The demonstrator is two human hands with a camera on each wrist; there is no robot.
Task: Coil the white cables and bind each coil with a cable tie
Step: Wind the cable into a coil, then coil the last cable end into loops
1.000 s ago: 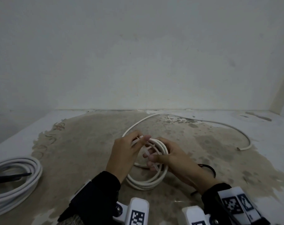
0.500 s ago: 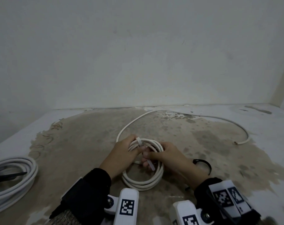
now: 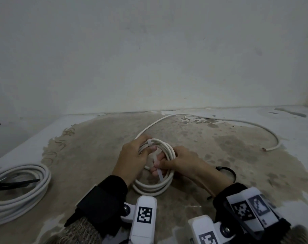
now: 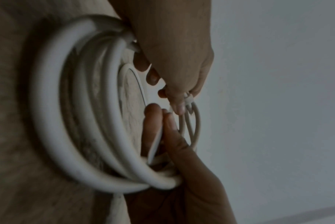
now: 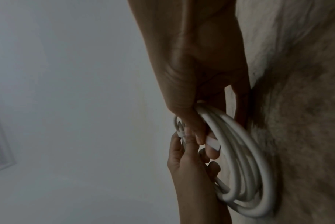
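Note:
A white cable coil (image 3: 152,188) lies on the stained floor in front of me, and its loose end (image 3: 272,147) trails off to the back right. A white cable tie (image 3: 150,143) wraps the coil's far side. My left hand (image 3: 149,147) grips the coil there, with its thumb by the tie's head (image 4: 189,100). My right hand (image 3: 157,166) pinches the tie's tail (image 3: 159,175) inside the ring, and the tail's end sticks out below the fingers. The right wrist view shows the tail (image 5: 212,143) between thumb and finger, beside the coil (image 5: 245,174).
A second white coil (image 3: 26,187) bound with a black tie (image 3: 17,182) lies at the left edge. A loose black cable tie (image 3: 227,170) lies on the floor by my right wrist. The wall (image 3: 149,67) rises just behind the loose cable.
My right hand has drawn the tie's tail toward me, so more of it shows below the fingers. My left hand has kept its grip on the coil.

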